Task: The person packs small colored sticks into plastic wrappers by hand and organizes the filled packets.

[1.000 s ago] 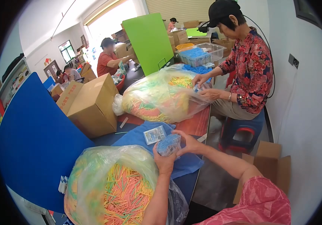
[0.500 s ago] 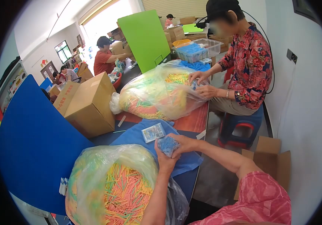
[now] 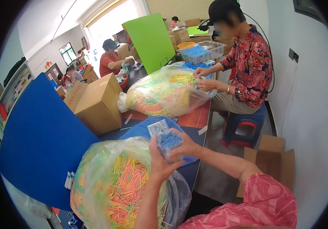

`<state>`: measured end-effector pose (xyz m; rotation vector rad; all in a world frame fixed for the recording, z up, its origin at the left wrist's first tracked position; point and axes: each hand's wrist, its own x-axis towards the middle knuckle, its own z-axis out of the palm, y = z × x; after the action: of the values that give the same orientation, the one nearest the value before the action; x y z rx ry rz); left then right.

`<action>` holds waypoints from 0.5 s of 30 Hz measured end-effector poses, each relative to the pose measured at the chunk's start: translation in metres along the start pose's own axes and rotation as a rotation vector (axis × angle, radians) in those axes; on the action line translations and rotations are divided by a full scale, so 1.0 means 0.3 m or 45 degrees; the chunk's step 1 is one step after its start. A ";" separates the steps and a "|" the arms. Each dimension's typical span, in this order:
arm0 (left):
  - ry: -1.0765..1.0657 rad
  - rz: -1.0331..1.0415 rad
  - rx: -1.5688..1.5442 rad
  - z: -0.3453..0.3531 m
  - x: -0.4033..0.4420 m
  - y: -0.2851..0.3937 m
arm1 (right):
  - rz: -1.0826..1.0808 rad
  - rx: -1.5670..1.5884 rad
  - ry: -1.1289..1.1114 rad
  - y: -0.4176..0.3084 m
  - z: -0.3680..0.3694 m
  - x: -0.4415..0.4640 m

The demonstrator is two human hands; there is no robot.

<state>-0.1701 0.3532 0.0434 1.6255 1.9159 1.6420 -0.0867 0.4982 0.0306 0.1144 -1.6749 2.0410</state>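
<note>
Between my hands is a small clear plastic packet (image 3: 170,140) with a blue-and-white patterned content, which I cannot identify. My left hand (image 3: 159,162) grips its near left side, thumb and fingers pressed against it. From the right, my right hand (image 3: 189,147) wraps around the other side. Just behind the packet, a flat printed packet (image 3: 158,127) lies on a blue cloth (image 3: 141,127). Below my left forearm, a big open plastic bag (image 3: 95,152) bulges with short, thin pink, yellow and green sticks (image 3: 129,179).
A tall blue panel (image 3: 42,141) stands at left, beside a cardboard box (image 3: 101,103). Another stick-filled bag (image 3: 160,95) lies before a seated co-worker (image 3: 244,65), near a green panel (image 3: 150,44). An open carton (image 3: 269,156) sits on the floor at right.
The patterned packet has turned and tilted slightly upward in my hands, with both hands still on it. The whole view has shifted a little. The co-worker's hands have moved slightly.
</note>
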 end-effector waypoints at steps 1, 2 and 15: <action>0.044 -0.035 -0.006 -0.048 -0.034 0.049 | -0.030 0.072 0.012 -0.013 0.046 -0.008; 0.088 -0.070 -0.007 -0.083 -0.069 0.113 | -0.026 0.081 0.007 -0.037 0.107 -0.018; 0.677 -0.551 0.710 -0.453 -0.733 0.512 | -0.142 -0.437 -0.956 -0.136 0.809 -0.098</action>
<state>-0.0791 0.0734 0.1053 0.8026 2.9346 1.5321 -0.1022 0.2657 0.1152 0.9244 -2.3583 1.6859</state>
